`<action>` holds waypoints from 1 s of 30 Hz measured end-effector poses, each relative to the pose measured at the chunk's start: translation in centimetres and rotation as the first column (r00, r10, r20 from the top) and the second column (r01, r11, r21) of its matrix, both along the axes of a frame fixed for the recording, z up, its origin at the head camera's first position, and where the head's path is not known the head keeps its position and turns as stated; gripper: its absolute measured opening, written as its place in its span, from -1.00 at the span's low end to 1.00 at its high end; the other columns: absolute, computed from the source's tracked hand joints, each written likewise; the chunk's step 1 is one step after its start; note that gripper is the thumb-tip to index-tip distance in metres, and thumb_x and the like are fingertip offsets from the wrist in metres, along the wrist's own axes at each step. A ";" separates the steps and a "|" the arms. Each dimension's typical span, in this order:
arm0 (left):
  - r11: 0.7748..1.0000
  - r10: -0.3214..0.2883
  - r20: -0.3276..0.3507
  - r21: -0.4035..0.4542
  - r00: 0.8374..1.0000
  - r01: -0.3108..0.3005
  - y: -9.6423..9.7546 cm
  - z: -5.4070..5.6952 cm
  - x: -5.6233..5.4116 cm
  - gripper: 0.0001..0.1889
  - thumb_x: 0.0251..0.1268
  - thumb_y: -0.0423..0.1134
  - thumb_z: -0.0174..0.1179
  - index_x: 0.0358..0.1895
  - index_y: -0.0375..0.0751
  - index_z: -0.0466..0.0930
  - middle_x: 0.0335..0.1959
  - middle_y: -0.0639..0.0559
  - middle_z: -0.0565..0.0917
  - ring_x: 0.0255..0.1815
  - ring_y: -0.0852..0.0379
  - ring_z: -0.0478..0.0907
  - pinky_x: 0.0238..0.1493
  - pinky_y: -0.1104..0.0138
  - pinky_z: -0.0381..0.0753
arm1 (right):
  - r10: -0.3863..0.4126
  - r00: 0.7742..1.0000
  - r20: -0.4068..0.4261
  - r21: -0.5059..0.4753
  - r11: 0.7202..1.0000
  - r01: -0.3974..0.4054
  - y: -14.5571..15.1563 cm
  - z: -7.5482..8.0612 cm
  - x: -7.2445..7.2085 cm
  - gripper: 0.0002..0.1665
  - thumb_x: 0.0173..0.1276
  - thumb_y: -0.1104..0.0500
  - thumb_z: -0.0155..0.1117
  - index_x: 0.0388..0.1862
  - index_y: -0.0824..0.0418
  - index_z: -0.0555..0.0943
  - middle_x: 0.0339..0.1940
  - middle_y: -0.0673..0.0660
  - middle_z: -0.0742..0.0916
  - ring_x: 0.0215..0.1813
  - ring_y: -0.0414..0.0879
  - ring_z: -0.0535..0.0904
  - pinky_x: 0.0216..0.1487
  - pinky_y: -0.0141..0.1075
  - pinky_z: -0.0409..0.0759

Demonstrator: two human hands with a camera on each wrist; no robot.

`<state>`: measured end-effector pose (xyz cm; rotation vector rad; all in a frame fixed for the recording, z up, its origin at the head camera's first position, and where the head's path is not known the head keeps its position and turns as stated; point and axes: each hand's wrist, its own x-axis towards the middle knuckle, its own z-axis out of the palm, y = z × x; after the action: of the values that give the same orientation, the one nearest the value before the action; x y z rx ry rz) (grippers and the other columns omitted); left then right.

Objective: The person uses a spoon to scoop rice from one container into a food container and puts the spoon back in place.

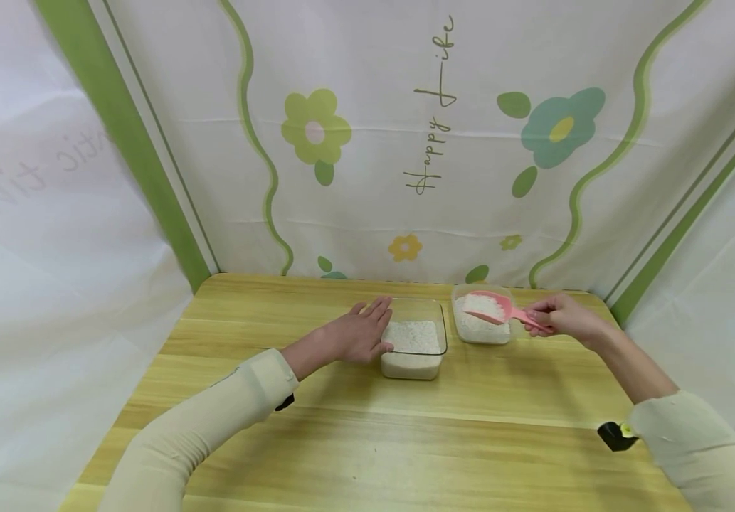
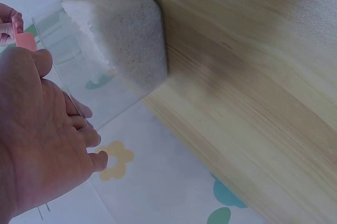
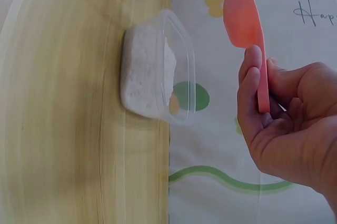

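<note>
My left hand (image 1: 362, 334) lies with fairly straight fingers against the left rim of a clear glass container (image 1: 415, 353), which is partly filled with white granular material (image 1: 413, 334). In the left wrist view its palm and fingertips show beside the glass wall. My right hand (image 1: 556, 316) pinches the handle of a pink scoop (image 3: 245, 18) between thumb and fingers. White material (image 1: 485, 306) sits in the scoop's bowl, which is held above a smaller clear plastic tub (image 3: 188, 50). This tub also holds white material (image 3: 142, 71).
Both containers stand near the back edge of a wooden table (image 1: 367, 441), the glass one to the left of the tub. White curtains (image 1: 367, 142) printed with flowers hang behind and at both sides.
</note>
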<state>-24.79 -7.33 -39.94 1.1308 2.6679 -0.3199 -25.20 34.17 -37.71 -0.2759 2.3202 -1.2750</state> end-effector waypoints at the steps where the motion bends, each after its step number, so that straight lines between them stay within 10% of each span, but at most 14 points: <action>1: 1.000 0.000 0.000 -0.001 1.000 0.000 0.0 0.0 0.0 -0.22 0.61 0.22 -0.39 0.61 -0.31 -0.12 0.66 -0.20 -0.20 0.69 -0.05 -0.26 0.62 0.03 -0.01 | 0.000 1.000 -0.005 0.004 1.000 0.000 0.2 -0.1 0.0 -0.64 0.59 0.33 -0.08 0.04 0.64 0.53 -0.34 0.05 0.71 -0.27 -0.23 0.70 -0.19 -0.36 0.69; 30: 1.000 -0.004 -0.005 0.007 1.000 0.004 0.0 -0.3 -0.1 -0.22 0.62 0.22 -0.40 0.61 -0.31 -0.11 0.67 -0.19 -0.21 0.69 -0.04 -0.26 0.62 0.04 -0.02 | -0.119 0.985 -0.127 0.191 0.971 0.142 3.0 -0.8 -0.9 -0.57 0.60 0.31 -0.07 0.09 0.74 0.46 -0.36 0.11 0.77 -0.35 -0.30 0.68 -0.26 -0.42 0.68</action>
<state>-24.93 -7.34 -40.21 1.1387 2.6740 -0.3149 -26.12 37.12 -38.52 -0.1331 2.5795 -1.0994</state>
